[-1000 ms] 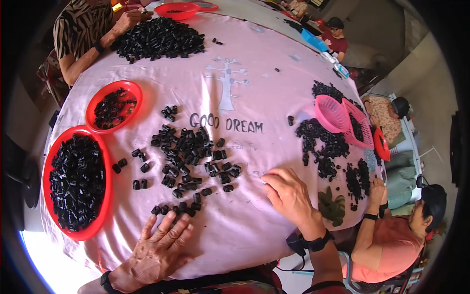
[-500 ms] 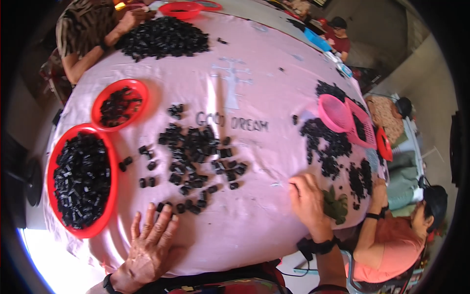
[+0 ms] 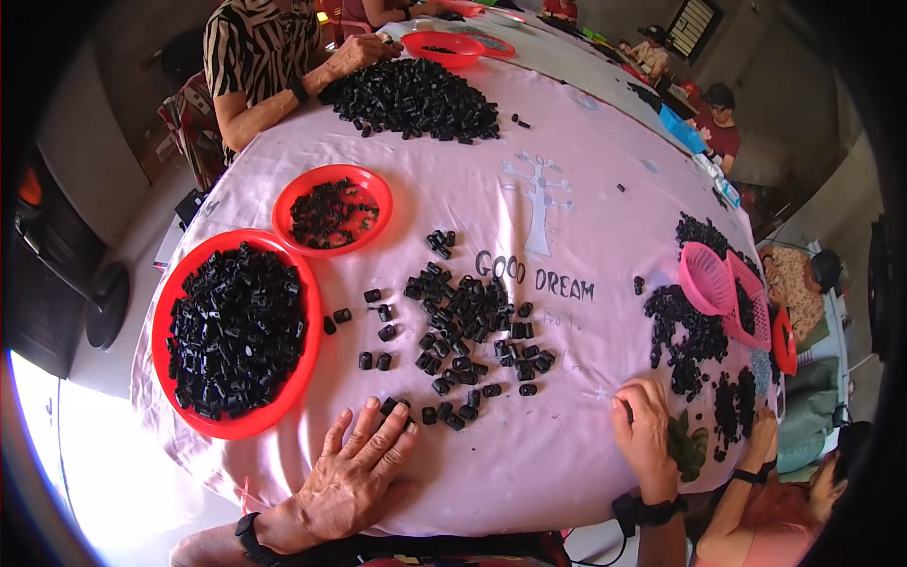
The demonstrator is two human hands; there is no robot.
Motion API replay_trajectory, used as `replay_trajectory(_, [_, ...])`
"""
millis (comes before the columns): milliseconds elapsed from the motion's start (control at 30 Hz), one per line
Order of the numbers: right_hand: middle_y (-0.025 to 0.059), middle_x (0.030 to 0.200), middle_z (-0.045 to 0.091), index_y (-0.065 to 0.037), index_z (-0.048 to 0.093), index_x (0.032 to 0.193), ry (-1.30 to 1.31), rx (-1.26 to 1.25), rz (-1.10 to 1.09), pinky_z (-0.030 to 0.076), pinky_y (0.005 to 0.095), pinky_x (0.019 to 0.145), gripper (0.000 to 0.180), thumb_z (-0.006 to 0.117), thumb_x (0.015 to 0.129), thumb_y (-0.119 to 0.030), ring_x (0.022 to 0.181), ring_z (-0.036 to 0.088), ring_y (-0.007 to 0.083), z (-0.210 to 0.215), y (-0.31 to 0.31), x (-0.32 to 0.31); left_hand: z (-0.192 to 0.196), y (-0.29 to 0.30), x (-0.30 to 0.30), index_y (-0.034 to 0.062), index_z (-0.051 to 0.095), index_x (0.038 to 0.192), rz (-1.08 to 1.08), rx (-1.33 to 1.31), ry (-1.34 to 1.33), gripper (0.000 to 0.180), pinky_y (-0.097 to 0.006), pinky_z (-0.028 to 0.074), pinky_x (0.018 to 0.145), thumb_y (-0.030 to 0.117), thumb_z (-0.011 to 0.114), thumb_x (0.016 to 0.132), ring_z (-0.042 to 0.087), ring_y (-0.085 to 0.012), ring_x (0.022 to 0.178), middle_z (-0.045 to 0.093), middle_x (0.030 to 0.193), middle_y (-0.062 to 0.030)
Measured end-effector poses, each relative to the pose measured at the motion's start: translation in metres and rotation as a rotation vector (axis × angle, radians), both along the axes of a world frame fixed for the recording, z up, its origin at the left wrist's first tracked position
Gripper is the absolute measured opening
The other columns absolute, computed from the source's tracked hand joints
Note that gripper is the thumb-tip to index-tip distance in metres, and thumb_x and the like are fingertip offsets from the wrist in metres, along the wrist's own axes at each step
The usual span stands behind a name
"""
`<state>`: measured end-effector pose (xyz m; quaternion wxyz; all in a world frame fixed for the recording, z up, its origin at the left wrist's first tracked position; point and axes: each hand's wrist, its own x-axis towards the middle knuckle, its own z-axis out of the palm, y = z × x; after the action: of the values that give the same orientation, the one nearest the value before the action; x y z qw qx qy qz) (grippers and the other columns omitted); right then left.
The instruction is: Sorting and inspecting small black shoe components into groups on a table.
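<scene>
Pink cloth (image 3: 586, 170): two red trays (image 3: 189, 283) of parts. Left hand (image 3: 354, 477), fingers spread flat, touches small black tubular parts (image 3: 463, 326) scattered beyond its fingertips; right hand (image 3: 645, 435) curled, grip indiscernible.

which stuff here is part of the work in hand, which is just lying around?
In hand: left hand; right hand; scattered small black plastic pieces; large round red plastic tray.
Lying about: pink plastic baskets; far black heap.

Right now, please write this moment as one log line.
left hand: flat on pink cloth, fingertips at loose black pieces | right hand: resting on cloth, apart from them | big red tray: full
</scene>
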<state>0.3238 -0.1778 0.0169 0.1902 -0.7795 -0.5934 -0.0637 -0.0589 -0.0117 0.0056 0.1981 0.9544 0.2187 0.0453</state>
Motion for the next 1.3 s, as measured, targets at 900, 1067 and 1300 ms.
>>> replay_trajectory(900, [0.0219, 0.123, 0.059, 0.005, 0.058, 0.130, 0.109, 0.019, 0.404, 0.047, 0.0462, 0.099, 0.047, 0.070, 0.092, -0.020, 0.113, 0.057, 0.0386, 0.026, 0.144, -0.071, 0.014, 0.051, 0.035, -0.0066, 0.019, 0.158, 0.316, -0.011, -0.180, 0.082, -0.055, 0.020, 0.123, 0.020, 0.065, 0.095, 0.014, -0.0510, 0.153, 0.017, 0.162, -0.0358])
replay_trajectory(1067, [0.0271, 0.138, 0.051, 0.003, 0.054, 0.139, 0.055, -0.065, 0.452, 0.043, 0.0488, 0.105, 0.057, 0.071, 0.092, -0.023, 0.123, 0.050, 0.0411, 0.002, 0.154, -0.053, 0.005, 0.057, 0.067, -0.0053, 0.017, 0.159, 0.415, -0.142, -0.037, 0.083, -0.062, 0.018, 0.121, 0.033, 0.061, 0.099, 0.008, -0.0493, 0.155, 0.013, 0.163, -0.0356])
replay_trajectory(1300, [0.0205, 0.128, 0.060, 0.003, 0.064, 0.127, 0.292, 0.106, 0.463, 0.046, 0.0448, 0.100, 0.041, 0.070, 0.091, -0.014, 0.115, 0.055, 0.0382, -0.003, 0.153, -0.038, 0.004, 0.063, 0.091, -0.0024, 0.028, 0.157, 0.099, -0.015, -0.068, 0.083, -0.056, 0.022, 0.123, 0.033, 0.069, 0.095, 0.020, -0.0472, 0.153, 0.018, 0.163, -0.0335])
